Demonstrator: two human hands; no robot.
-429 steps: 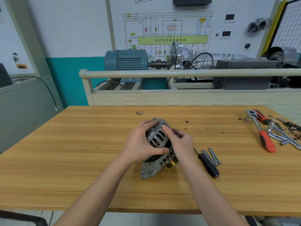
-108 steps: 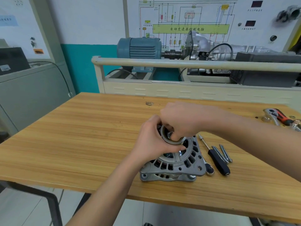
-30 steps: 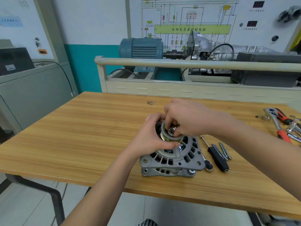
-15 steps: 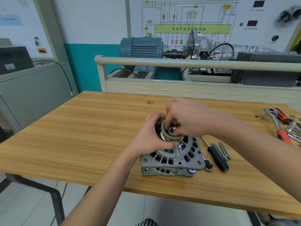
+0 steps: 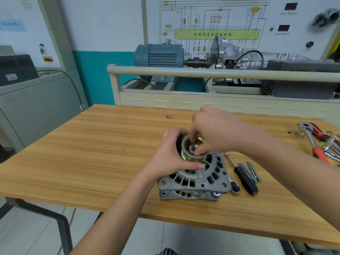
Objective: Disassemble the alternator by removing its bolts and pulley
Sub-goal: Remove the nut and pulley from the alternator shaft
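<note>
The alternator is sitting pulley-up near the front edge of the tabletop. The left hand is wrapping its grip round the grooved pulley from the left, thumb lying along the near side. The right hand is reaching in from the right, its fingertips pinching the nut at the pulley's centre; the knuckles are hiding the pulley's far side.

Just right of the alternator a black-handled screwdriver is lying, with loose bolts beside it. Further right, near the edge, a ratchet with a red and black handle is resting among other metal tools.

Beyond the tabletop a cream rail is running across, with a blue motor behind it. The wiring diagram on the wall is carrying a green band reading 自动变速器控制电脑.
</note>
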